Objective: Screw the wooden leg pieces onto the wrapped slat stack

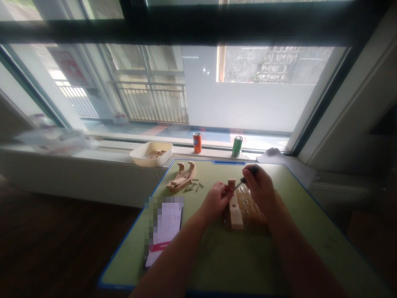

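labels: one slim phone with a pale screen [170, 225] lies on the table to the left of the forearms; its display is partly pixelated, and only the digits "12" can be read. one orange drink can with a blue mark [197, 144] and one green drink can [237, 146] stand upright on the white window sill [217, 152]; from here their lettering is too small to read. beyond the glass, a red-and-white sign [71, 66] is likewise illegible.

surface and room: the work surface is a pale green table with a blue edge [211, 256], set against a wide, dark-framed window. the floor [62, 236] is dark brown. a cream plastic basket [155, 162] holding small wooden pieces sits on the ledge, left of both cans.

work position: one pale wooden bar with dark holes [235, 207] lies on the table between the hands, beside a clear-wrapped brown packet [252, 213]. the right hand [259, 186] grasps one black-handled screwdriver [242, 181], fingers clenched around the handle. the left hand [216, 196] has its fingers bent together at the screwdriver's tip, near the bar's far end; whether they pinch anything cannot be told.

parts: at least three pale wooden parts [182, 182] are grouped at the far left; several loose metal screws [188, 189], overlapping and not exactly countable, lie beside them.
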The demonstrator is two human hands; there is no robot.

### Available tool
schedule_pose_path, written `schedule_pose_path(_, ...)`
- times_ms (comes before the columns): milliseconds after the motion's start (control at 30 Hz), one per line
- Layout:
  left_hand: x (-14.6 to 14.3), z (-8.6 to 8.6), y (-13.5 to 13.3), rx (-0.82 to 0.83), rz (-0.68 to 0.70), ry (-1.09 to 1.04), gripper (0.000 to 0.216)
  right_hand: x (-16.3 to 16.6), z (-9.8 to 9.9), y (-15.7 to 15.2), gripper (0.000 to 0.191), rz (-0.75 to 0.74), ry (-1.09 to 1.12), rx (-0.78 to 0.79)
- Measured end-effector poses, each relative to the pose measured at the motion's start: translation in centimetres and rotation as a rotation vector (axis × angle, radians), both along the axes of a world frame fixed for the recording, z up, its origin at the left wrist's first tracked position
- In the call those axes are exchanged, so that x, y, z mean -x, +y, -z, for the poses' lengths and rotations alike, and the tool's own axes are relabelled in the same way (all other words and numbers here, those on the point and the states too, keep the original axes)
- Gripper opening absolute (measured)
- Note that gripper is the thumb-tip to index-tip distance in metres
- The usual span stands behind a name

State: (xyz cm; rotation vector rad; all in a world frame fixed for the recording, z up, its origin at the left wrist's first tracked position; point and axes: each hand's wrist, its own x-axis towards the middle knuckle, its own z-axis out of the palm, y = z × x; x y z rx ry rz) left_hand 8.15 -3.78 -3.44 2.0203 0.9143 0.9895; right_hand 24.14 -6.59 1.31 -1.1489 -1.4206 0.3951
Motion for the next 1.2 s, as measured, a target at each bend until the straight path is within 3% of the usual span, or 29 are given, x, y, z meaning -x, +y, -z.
schedule_pose_path(267,0.0,-0.1,0.0,-0.001,0.000,0.023,0.015,-0.1,-0.3,-0.1,0.020,0.020,-0.086,0.028)
schedule_pose_path(467,0.0,0.1,0.0,-0.028,-0.002,0.047,0.014,0.6,-0.5,-0.2,0.019,0.196,-0.248,-0.092)
schedule_pose_path(700,0.0,0.1,0.1,-0.028,0.002,0.049,0.014,0.9,-0.2,0.0,0.024,0.342,-0.330,-0.050)
schedule_pose_path(1033,0.1,-0.3,0.1,-0.035,0.001,0.061,0.013,0.7,-0.4,-0.2,0.024,0.048,-0.138,0.058)
schedule_pose_path(1200,0.0,-0.4,0.0,-0.027,0.016,0.041,0.013,1.3,-1.2,-0.1,0.025,0.097,-0.162,0.096)
